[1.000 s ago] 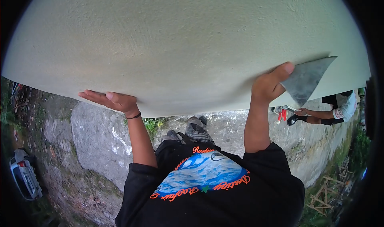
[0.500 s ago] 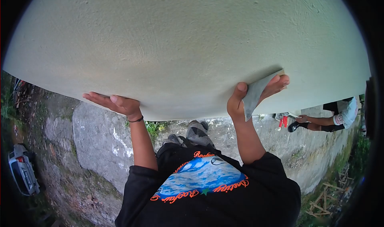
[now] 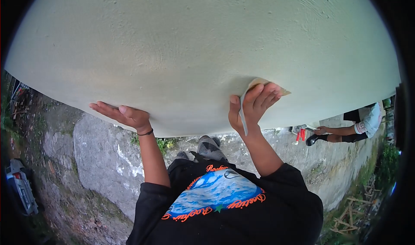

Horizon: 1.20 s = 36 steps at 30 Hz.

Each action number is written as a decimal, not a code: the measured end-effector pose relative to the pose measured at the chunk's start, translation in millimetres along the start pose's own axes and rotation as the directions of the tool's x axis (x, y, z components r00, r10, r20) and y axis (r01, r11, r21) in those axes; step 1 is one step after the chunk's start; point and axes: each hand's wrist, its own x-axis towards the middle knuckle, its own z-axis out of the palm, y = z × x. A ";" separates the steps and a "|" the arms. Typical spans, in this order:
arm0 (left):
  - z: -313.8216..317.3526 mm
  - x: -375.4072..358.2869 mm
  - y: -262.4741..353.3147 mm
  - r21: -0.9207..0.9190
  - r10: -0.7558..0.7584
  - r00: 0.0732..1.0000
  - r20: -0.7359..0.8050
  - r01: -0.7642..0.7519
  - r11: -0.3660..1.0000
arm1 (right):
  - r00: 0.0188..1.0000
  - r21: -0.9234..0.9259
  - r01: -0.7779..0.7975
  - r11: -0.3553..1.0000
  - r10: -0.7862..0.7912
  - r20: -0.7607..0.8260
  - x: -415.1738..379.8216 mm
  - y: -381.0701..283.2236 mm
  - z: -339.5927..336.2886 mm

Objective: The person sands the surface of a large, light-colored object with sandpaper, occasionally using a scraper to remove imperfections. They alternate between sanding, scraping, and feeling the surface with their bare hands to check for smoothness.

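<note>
Grey-and-tan thin sheet [image 3: 256,81] is clamped in the right hand [image 3: 255,108]; even pressure across the pale, bumpy panel [image 3: 181,46] is advised, the left hand [image 3: 128,115] laid flat, ungripping.

Lies outdoors in soft daylight; stretches below as rough, stained grey concrete [image 3: 106,158], edged with weeds [image 3: 164,145]; shows a pale vehicle [image 3: 24,191] at far left, scattered wood [image 3: 348,217] at lower right, greenery [image 3: 387,165] beyond.
</note>
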 end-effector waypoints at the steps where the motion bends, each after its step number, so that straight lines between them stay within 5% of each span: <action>1: -0.3 -1.0 0.2 0.000 -0.007 1.000 -0.007 0.007 1.000 | 0.994 0.120 -0.106 0.987 0.107 0.003 -5.9 12.7 -5.8; 2: -1.0 -0.8 -0.6 0.004 0.015 1.000 -0.002 -0.015 1.000 | 0.977 0.240 -0.209 0.948 0.211 0.019 -8.7 25.3 -9.0; 3: -0.6 0.7 -1.3 0.007 0.039 0.999 0.000 -0.039 0.999 | 0.907 0.290 -0.324 0.900 0.383 -0.176 1.8 36.1 -4.2; 5: -1.1 1.3 -0.3 0.006 0.029 1.000 -0.006 -0.029 1.000 | 0.507 0.684 -0.639 0.352 0.861 0.030 13.8 77.6 -3.4; 8: 2.2 -1.0 -1.5 -0.027 0.009 1.000 -0.005 -0.009 1.000 | 0.365 0.680 -0.705 0.202 0.925 0.104 87.1 52.8 -29.7; 9: 2.1 -1.5 -3.0 -0.043 -0.003 1.000 -0.006 0.003 0.999 | 0.437 0.550 -0.795 0.255 0.870 0.228 71.7 43.3 -26.7; 10: 1.8 -1.4 -3.5 -0.044 -0.003 1.000 -0.002 0.003 0.999 | 0.775 0.380 -0.490 0.784 0.592 -0.221 62.2 30.7 -10.3; 12: 0.7 -2.2 -4.2 0.000 0.003 1.000 0.012 -0.003 1.000 | 0.963 0.160 -0.202 0.966 0.225 -0.146 39.0 8.1 -15.3; 14: 1.3 -0.8 -1.4 -0.014 0.004 1.000 0.011 -0.004 1.000 | 0.987 0.237 -0.088 0.968 0.116 -0.109 -3.6 25.5 -5.3; 15: 1.5 0.0 -0.3 -0.024 0.003 1.000 0.003 -0.003 1.000 | 0.956 0.316 -0.224 0.922 0.271 -0.112 -12.7 35.8 -2.3; 17: 0.0 0.6 -0.3 0.019 0.014 1.000 0.012 -0.014 1.000 | 0.794 0.484 -0.481 0.731 0.597 -0.112 -14.4 67.6 1.4; 18: -1.0 0.5 0.3 0.050 0.030 0.999 0.027 -0.031 0.998 | 0.377 0.591 -0.792 0.153 0.884 0.276 20.8 64.2 -26.2; 19: -0.4 0.5 0.5 0.045 0.032 0.999 0.030 -0.033 0.998 | 0.342 0.606 -0.764 0.220 0.935 0.092 48.4 80.3 -27.6; 20: 1.0 1.0 0.2 0.024 0.027 1.000 0.011 -0.027 0.999 | 0.339 0.607 -0.763 0.221 0.937 0.086 66.6 79.4 -30.5; 22: 3.6 0.5 0.9 0.003 0.019 1.000 -0.007 -0.019 1.000 | 0.467 0.618 -0.705 0.347 0.883 0.036 90.5 57.9 -29.6; 23: 4.1 0.6 0.9 -0.010 0.012 1.000 -0.017 -0.012 1.000 | 0.750 0.388 -0.548 0.741 0.641 -0.163 94.4 34.2 -27.2; 24: 3.9 0.3 0.7 -0.021 0.004 1.000 -0.026 -0.005 1.000 | 0.933 0.074 -0.258 0.963 0.268 -0.240 94.5 12.1 -27.7; 26: 3.6 -0.4 0.3 -0.009 0.007 1.000 -0.022 -0.007 1.000 | 0.995 0.040 -0.084 0.996 0.085 -0.046 27.3 -12.8 -5.1; 28: 1.7 -1.3 -3.7 0.005 0.008 1.000 -0.025 -0.008 1.000 | 0.989 0.103 -0.146 0.984 0.142 0.040 -30.4 3.6 6.8; 30: 1.8 -2.4 -7.5 -0.017 0.024 1.000 -0.010 -0.025 1.000 | 0.917 0.285 -0.382 0.879 0.399 -0.001 -27.0 37.0 -3.9; 31: 3.1 -2.0 -6.9 -0.012 0.021 1.000 -0.017 -0.022 1.000 | 0.747 0.492 -0.493 0.717 0.639 -0.184 4.2 47.0 -1.8; 32: 2.4 -2.0 -5.5 -0.001 0.018 1.000 -0.008 -0.018 1.000 | 0.400 0.693 -0.708 0.138 0.887 0.232 16.8 60.3 -17.2; 33: 0.4 -2.0 -4.9 0.009 0.018 1.000 0.006 -0.018 1.000 | 0.299 0.679 -0.718 0.155 0.949 0.100 43.9 78.0 -20.3; 35: 1.3 -3.3 -8.7 -0.012 0.033 0.999 0.009 -0.033 0.999 | 0.388 0.638 -0.691 0.339 0.919 -0.068 100.4 63.3 -35.0; 36: 2.2 -3.7 -10.1 -0.035 0.040 0.999 0.009 -0.040 0.999 | 0.313 0.534 -0.830 0.161 0.927 0.207 101.7 41.1 -38.3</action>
